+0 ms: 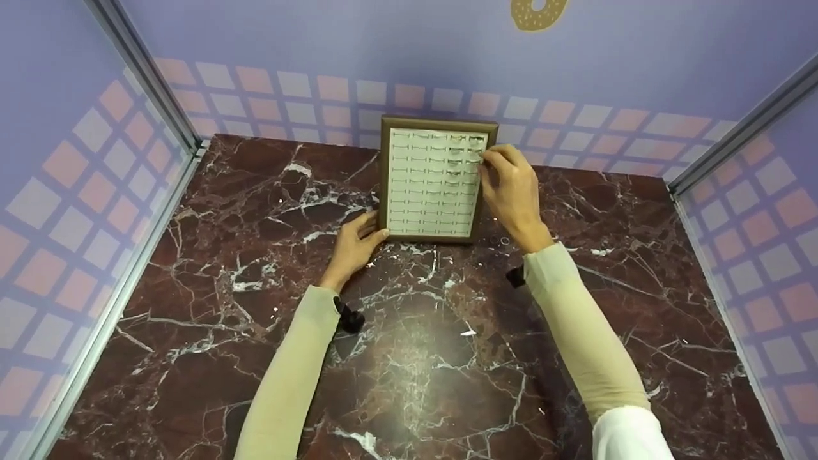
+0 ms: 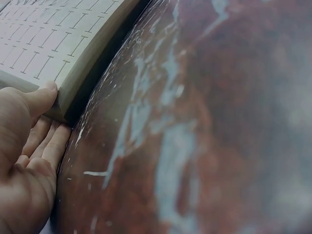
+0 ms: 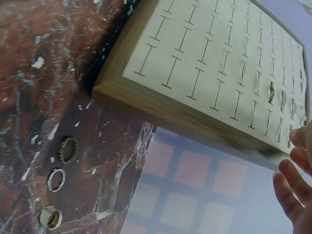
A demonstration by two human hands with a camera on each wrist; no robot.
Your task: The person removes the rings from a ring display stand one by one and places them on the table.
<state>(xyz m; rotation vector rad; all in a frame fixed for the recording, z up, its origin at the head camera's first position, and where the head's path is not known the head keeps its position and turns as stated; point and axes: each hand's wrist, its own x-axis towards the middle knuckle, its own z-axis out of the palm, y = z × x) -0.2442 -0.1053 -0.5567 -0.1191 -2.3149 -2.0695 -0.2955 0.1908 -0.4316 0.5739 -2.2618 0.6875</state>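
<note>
A wood-framed ring display board (image 1: 434, 179) with a white slotted face leans upright near the back wall. My left hand (image 1: 358, 239) grips its lower left corner, the thumb (image 2: 43, 97) over the front edge and the other fingers along the side and underneath. At the upper right of the face, my right hand (image 1: 514, 191) pinches a small ring at a slot in the last column; the fingertips mostly hide it. Several rings sit in slots around there, among them a gold-toned ring (image 3: 271, 92).
Beside the board's right side, three loose rings lie on the dark red marble table (image 1: 255, 358): a dark beaded ring (image 3: 68, 150), a silver ring (image 3: 56, 180) and a wide gold-toned ring (image 3: 50, 217). Purple checkered walls (image 1: 319, 38) enclose the table at the back and sides.
</note>
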